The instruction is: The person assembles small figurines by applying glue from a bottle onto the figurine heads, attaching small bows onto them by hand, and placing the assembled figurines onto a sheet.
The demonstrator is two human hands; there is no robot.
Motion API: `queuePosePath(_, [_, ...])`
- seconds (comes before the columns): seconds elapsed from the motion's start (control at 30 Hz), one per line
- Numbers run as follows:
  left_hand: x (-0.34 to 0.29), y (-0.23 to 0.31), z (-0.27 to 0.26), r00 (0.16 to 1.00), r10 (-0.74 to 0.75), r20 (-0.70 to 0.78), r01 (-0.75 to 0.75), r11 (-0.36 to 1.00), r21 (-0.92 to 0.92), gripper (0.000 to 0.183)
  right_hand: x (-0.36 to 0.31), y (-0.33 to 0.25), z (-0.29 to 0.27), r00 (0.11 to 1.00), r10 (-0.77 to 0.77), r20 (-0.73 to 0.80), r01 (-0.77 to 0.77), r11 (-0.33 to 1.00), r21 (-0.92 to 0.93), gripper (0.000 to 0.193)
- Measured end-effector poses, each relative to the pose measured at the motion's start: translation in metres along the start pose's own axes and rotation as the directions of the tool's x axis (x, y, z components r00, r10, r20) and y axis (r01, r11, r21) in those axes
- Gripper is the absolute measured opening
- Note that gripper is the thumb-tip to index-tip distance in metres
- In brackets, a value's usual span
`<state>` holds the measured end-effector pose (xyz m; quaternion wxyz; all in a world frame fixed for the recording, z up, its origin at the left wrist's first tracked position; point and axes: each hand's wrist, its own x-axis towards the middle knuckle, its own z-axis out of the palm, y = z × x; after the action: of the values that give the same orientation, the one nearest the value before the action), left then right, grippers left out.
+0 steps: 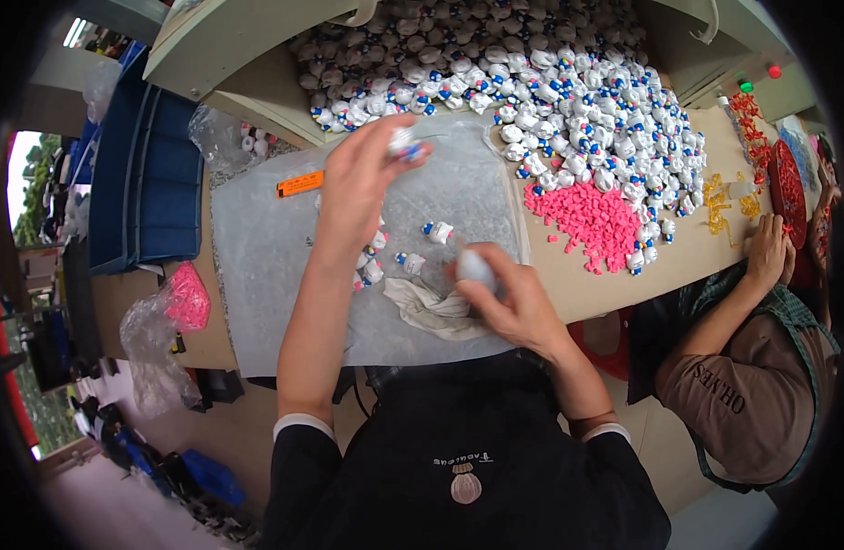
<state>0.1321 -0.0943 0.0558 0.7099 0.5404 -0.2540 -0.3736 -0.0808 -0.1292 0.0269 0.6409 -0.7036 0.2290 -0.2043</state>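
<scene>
My left hand (359,179) is raised over the left part of a translucent plastic sheet (257,266), fingers closed on a small white-and-blue figurine (403,145), slightly blurred. A rounded white object (476,271), perhaps a squeeze bottle, is gripped in my right hand (523,307), low over the sheet. Just left of that hand lies a crumpled off-white cloth (431,310). Two figurines, one upper (437,232) and one lower (410,263), rest between my hands. Several more (372,269) sit close to my left forearm, which partly hides them.
A large heap of white-and-blue figurines (568,101) fills the back, with pink pieces (587,220) at its front. An orange box (300,184) lies on the sheet. Blue bins (147,183) and a bag of pink pieces (187,298) stand left. At right another person (761,385) works beside a red tray (787,197).
</scene>
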Motion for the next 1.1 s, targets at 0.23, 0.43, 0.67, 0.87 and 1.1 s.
queuePosePath(0.23, [-0.090,-0.002,-0.044,0.933,-0.258,-0.252,0.134,0.896,-0.422,0.031,0.023,-0.003,0.026,0.990,0.054,0.130,-0.042,0.995,-0.088,0.036])
queuePosePath(0.43, [-0.146,-0.030,-0.022,0.967,-0.253,-0.007,0.247,0.948,-0.199,0.033,-0.005,0.000,-0.004,0.974,-0.152,-0.168,0.129,0.982,-0.138,0.031])
queuePosePath(0.67, [-0.143,-0.046,0.004,0.954,-0.289,0.078,0.299,0.935,-0.190,0.034,-0.044,-0.011,-0.025,0.944,-0.290,-0.160,0.246,0.938,-0.244,0.035])
queuePosePath(0.87, [-0.142,-0.051,0.010,0.964,-0.253,0.081,0.262,0.955,-0.141,0.029,-0.047,-0.006,-0.026,0.912,-0.359,-0.198,0.294,0.909,-0.294,0.033])
queuePosePath(1.1, [-0.144,-0.047,0.011,0.966,-0.250,0.070,0.256,0.962,-0.094,0.028,-0.046,-0.003,-0.023,0.919,-0.347,-0.188,0.291,0.918,-0.268,0.033])
